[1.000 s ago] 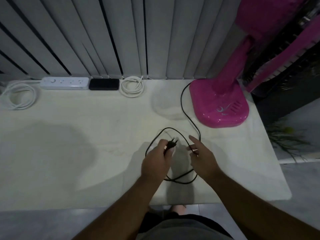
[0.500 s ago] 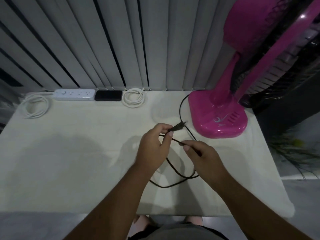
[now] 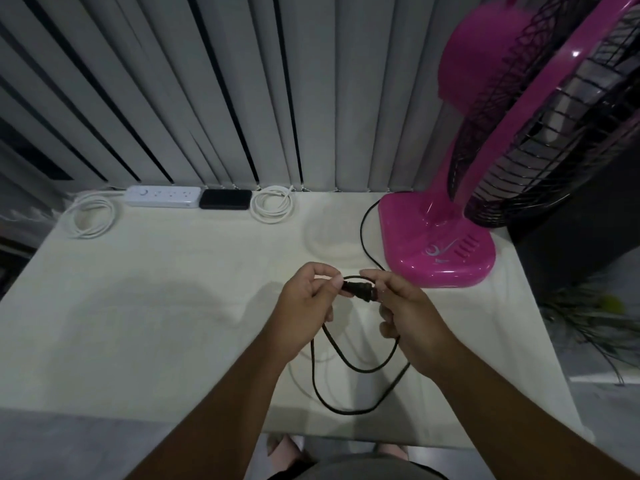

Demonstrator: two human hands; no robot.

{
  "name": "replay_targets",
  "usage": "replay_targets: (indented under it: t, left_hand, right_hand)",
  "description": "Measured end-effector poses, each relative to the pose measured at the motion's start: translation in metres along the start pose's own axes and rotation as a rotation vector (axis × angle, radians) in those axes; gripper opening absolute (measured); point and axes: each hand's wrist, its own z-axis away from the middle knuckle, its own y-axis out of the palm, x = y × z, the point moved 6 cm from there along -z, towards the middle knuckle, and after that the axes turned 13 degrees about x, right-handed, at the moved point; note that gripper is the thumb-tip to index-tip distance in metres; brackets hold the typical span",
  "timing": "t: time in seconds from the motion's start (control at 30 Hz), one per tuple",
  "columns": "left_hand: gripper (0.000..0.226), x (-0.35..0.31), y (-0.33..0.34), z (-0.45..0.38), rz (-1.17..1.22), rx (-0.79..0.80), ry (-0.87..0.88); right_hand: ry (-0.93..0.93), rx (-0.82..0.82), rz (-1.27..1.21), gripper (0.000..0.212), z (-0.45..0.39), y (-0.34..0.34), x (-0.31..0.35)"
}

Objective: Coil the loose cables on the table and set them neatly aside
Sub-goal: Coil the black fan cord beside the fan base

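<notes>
The pink fan [image 3: 540,140] is cut off by the top and right edges.

No readable text, pale swirl logo on pink fan base [image 3: 437,251]

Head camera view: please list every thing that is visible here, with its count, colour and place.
black cable: 1, black, runs from the fan base to the hands, loops hanging above the table's near edge
plug: 1, black, between both hands
white coiled cables: 2, white, far edge, one left of the strip, one right of the black box
power strip: 1, white, far left
black box: 1, black, beside the strip
fan: 1, pink, black grille, far right
table: 1, cream
blinds: grey, behind the table
left hand: pinches the plug
right hand: holds the cable
</notes>
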Motion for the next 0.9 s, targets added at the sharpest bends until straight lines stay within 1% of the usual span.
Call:
replay_targets:
  t: [0.07,0.1,0.17,0.23,0.27,0.33,0.4,0.47,0.57,0.67,0.77,0.83,0.9]
  left_hand:
    - [0.015,-0.001,-0.001,0.001,0.044,-0.022,-0.025]
    - [0.018,-0.002,-0.001,0.002,0.056,-0.029,-0.031]
    - [0.02,-0.002,-0.003,0.004,0.075,-0.031,-0.042]
    - [0.022,-0.003,-0.005,0.005,0.078,-0.018,-0.046]
    - [0.023,-0.003,-0.005,0.005,0.078,-0.013,-0.048]
    - [0.024,-0.004,-0.006,0.006,0.071,-0.007,-0.052]
    - [0.024,-0.005,-0.005,0.007,0.066,0.003,-0.048]
    - [0.025,-0.007,-0.005,0.008,0.065,0.014,-0.038]
    - [0.027,-0.007,-0.008,0.008,0.051,0.006,-0.049]
    - [0.032,0.001,-0.012,0.011,-0.004,0.011,-0.096]
    - [0.033,0.008,-0.015,0.015,-0.003,0.03,-0.106]
    - [0.032,0.009,-0.017,0.014,0.029,0.021,-0.104]
    - [0.031,0.009,-0.019,0.012,0.034,0.021,-0.105]
  right_hand:
    - [-0.034,-0.009,-0.019,0.041,0.003,0.006,-0.002]
    - [-0.046,-0.023,0.013,0.045,0.005,0.009,-0.002]
    - [-0.084,-0.061,0.222,0.049,0.008,0.012,0.001]
    - [-0.17,-0.096,0.416,0.05,0.011,0.016,0.006]
    - [-0.214,-0.134,0.453,0.05,0.011,0.017,0.01]
    - [-0.281,-0.229,0.472,0.048,0.011,0.017,0.017]
    - [-0.32,-0.284,0.482,0.044,0.011,0.017,0.021]
    - [-0.343,-0.28,0.435,0.041,0.011,0.018,0.021]
    - [-0.348,-0.298,0.241,0.031,0.011,0.017,0.016]
    - [-0.258,-0.367,-0.024,0.02,0.006,0.009,0.011]
    - [-0.175,-0.316,-0.273,0.014,-0.001,0.006,0.004]
    - [-0.141,-0.297,-0.337,0.014,-0.002,0.007,-0.002]
    - [-0.103,-0.3,-0.299,0.013,-0.001,0.007,-0.009]
